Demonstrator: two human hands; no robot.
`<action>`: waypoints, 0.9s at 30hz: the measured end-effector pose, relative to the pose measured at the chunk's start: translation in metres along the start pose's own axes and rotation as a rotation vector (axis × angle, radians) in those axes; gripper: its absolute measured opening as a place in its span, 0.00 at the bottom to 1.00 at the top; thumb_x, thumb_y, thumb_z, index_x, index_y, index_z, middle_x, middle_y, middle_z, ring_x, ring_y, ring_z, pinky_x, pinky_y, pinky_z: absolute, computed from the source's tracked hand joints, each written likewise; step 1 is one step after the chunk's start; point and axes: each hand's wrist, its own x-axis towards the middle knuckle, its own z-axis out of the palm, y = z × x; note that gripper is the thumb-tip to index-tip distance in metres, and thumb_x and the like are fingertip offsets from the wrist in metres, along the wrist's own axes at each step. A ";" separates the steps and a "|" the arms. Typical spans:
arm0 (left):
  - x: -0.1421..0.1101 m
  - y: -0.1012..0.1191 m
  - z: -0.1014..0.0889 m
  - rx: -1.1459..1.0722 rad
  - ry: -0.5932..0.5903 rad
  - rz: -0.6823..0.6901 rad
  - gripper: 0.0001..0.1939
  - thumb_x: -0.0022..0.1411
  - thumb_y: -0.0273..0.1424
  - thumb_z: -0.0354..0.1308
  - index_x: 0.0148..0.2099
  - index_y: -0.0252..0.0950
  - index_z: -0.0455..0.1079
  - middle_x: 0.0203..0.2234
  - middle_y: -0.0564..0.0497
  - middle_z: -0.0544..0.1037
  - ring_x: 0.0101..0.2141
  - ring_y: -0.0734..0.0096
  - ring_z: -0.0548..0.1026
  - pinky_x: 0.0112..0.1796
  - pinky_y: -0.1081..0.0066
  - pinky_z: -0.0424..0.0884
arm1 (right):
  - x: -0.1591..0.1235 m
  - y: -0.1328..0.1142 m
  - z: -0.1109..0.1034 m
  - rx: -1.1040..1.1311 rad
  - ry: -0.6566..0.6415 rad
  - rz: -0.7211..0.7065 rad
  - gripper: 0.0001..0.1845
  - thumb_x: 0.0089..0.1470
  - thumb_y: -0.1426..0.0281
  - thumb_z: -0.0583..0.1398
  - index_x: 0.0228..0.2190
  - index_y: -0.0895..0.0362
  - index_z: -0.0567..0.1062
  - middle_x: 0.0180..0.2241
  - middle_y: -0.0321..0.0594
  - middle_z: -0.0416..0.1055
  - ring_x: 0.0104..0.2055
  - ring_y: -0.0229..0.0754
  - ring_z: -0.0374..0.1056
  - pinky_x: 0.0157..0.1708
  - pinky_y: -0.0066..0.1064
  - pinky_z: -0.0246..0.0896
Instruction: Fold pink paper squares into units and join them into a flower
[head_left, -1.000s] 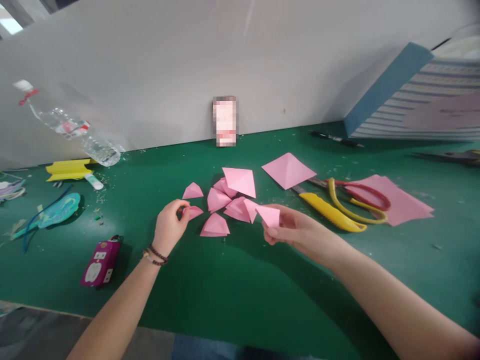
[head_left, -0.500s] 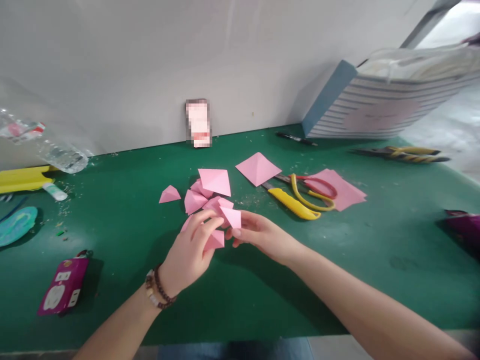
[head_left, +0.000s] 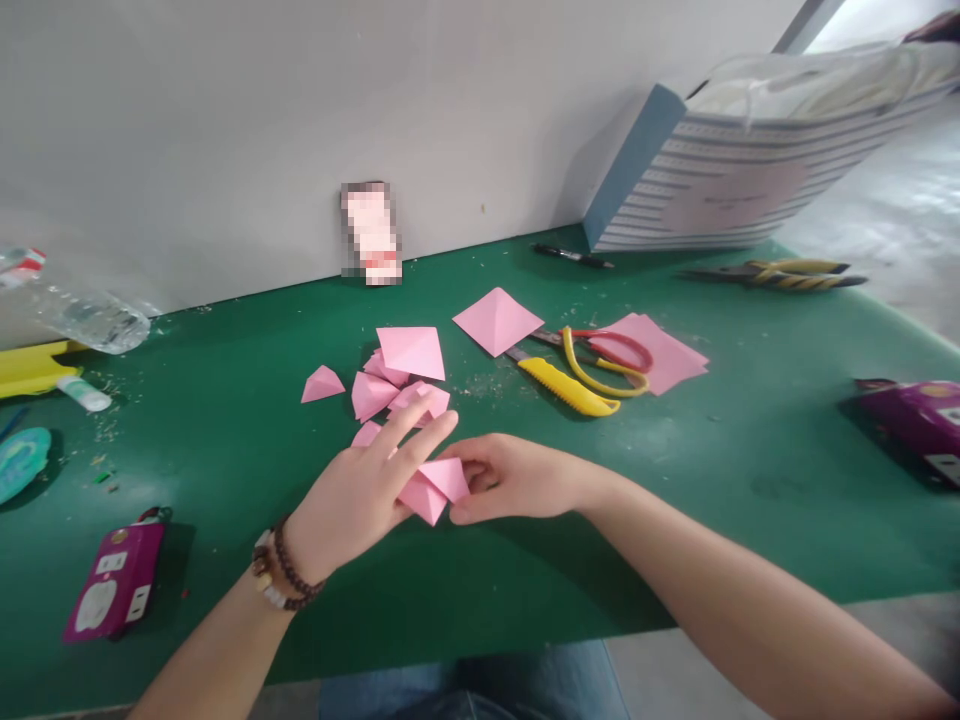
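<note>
My left hand (head_left: pixel 367 490) and my right hand (head_left: pixel 517 478) meet over the green table (head_left: pixel 675 470), both closed on folded pink paper pieces (head_left: pixel 435 487) held between them. The left index and middle fingers stretch forward over the paper while the thumb pinches it from below. My right hand pinches the right-hand piece with thumb and fingers. Just beyond lies a pile of folded pink paper triangles (head_left: pixel 394 385), and one more triangle (head_left: pixel 322 384) sits apart to the left.
Scissors with yellow and red handles (head_left: pixel 592 365) lie on flat pink sheets (head_left: pixel 660 350), beside a creased pink square (head_left: pixel 496 320). A striped bag (head_left: pixel 750 170), pen (head_left: pixel 571 256), second scissors (head_left: pixel 780 274), purple boxes (head_left: pixel 116 580) (head_left: pixel 911 420), a plastic bottle (head_left: pixel 86 315) and glue stick (head_left: pixel 82 392) surround them.
My left hand left the pile with a pink piece and came to my right hand. Both hands drew nearer to me, bringing the two pieces together. The view swung to the right.
</note>
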 end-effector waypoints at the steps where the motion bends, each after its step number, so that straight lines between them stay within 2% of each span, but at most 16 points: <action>1: -0.001 -0.001 -0.001 -0.024 -0.005 0.006 0.36 0.61 0.24 0.52 0.67 0.48 0.45 0.66 0.45 0.55 0.54 0.56 0.71 0.38 0.67 0.78 | -0.001 0.000 -0.001 0.008 -0.026 0.018 0.21 0.46 0.60 0.66 0.42 0.57 0.75 0.33 0.38 0.75 0.34 0.41 0.71 0.34 0.30 0.65; 5: -0.008 -0.002 0.001 -0.103 -0.017 0.000 0.34 0.60 0.24 0.55 0.65 0.46 0.49 0.64 0.45 0.57 0.59 0.57 0.64 0.47 0.62 0.75 | -0.002 -0.002 -0.003 0.010 -0.093 0.055 0.21 0.46 0.61 0.66 0.42 0.57 0.75 0.34 0.39 0.76 0.36 0.42 0.73 0.35 0.31 0.67; 8: -0.010 0.001 0.002 -0.068 -0.079 0.017 0.38 0.57 0.16 0.50 0.66 0.47 0.47 0.65 0.46 0.55 0.59 0.58 0.65 0.46 0.65 0.75 | -0.001 -0.002 -0.003 -0.037 -0.107 0.034 0.19 0.47 0.60 0.65 0.40 0.56 0.76 0.34 0.38 0.76 0.36 0.42 0.73 0.35 0.32 0.66; 10: -0.008 0.004 0.003 0.001 -0.134 0.031 0.42 0.54 0.12 0.45 0.67 0.48 0.45 0.65 0.47 0.55 0.53 0.60 0.71 0.41 0.67 0.77 | 0.000 -0.002 -0.002 -0.102 -0.102 0.025 0.17 0.47 0.60 0.65 0.38 0.56 0.76 0.33 0.37 0.75 0.34 0.41 0.72 0.34 0.31 0.65; 12: -0.004 0.007 0.005 0.100 -0.185 0.037 0.45 0.52 0.11 0.43 0.68 0.50 0.43 0.65 0.47 0.55 0.43 0.65 0.77 0.34 0.70 0.77 | 0.000 -0.002 -0.002 -0.178 -0.088 0.025 0.15 0.45 0.62 0.66 0.35 0.57 0.76 0.31 0.36 0.74 0.31 0.40 0.70 0.30 0.29 0.63; 15: 0.002 0.013 0.008 0.218 -0.237 0.016 0.47 0.50 0.10 0.42 0.68 0.49 0.43 0.63 0.47 0.60 0.30 0.72 0.77 0.25 0.74 0.73 | 0.001 -0.003 -0.003 -0.265 -0.046 0.050 0.14 0.42 0.65 0.67 0.32 0.58 0.76 0.26 0.34 0.71 0.26 0.37 0.66 0.24 0.27 0.56; 17: 0.006 0.015 0.010 0.229 -0.233 -0.019 0.47 0.49 0.10 0.42 0.68 0.47 0.42 0.61 0.46 0.63 0.30 0.72 0.77 0.24 0.74 0.72 | 0.001 -0.004 -0.005 -0.292 0.004 0.079 0.15 0.41 0.63 0.68 0.31 0.58 0.76 0.22 0.32 0.68 0.24 0.35 0.62 0.21 0.26 0.52; 20: 0.008 0.016 0.013 0.134 -0.144 -0.053 0.44 0.50 0.11 0.44 0.67 0.43 0.46 0.59 0.46 0.65 0.39 0.67 0.78 0.33 0.70 0.76 | 0.002 -0.006 -0.007 -0.285 0.067 0.076 0.19 0.40 0.62 0.69 0.35 0.59 0.76 0.22 0.31 0.66 0.23 0.34 0.59 0.21 0.26 0.50; 23: 0.005 0.014 0.015 -0.007 0.022 -0.069 0.33 0.52 0.13 0.47 0.58 0.41 0.61 0.57 0.47 0.68 0.47 0.64 0.75 0.42 0.67 0.75 | 0.002 -0.006 -0.008 -0.247 0.041 0.066 0.23 0.40 0.63 0.69 0.40 0.58 0.76 0.24 0.30 0.67 0.24 0.33 0.59 0.22 0.25 0.52; 25: 0.001 0.012 0.016 -0.065 0.120 -0.044 0.25 0.53 0.14 0.49 0.50 0.42 0.68 0.53 0.49 0.72 0.47 0.65 0.75 0.43 0.68 0.75 | 0.002 -0.006 -0.008 -0.202 0.011 0.069 0.26 0.39 0.63 0.70 0.41 0.57 0.76 0.26 0.31 0.69 0.26 0.34 0.62 0.23 0.25 0.53; 27: -0.003 0.010 0.018 -0.082 0.211 0.001 0.21 0.53 0.14 0.50 0.44 0.41 0.70 0.48 0.51 0.75 0.44 0.67 0.76 0.41 0.70 0.74 | 0.001 -0.004 -0.009 -0.108 -0.018 0.056 0.31 0.38 0.63 0.71 0.45 0.57 0.74 0.30 0.33 0.72 0.30 0.36 0.65 0.26 0.25 0.58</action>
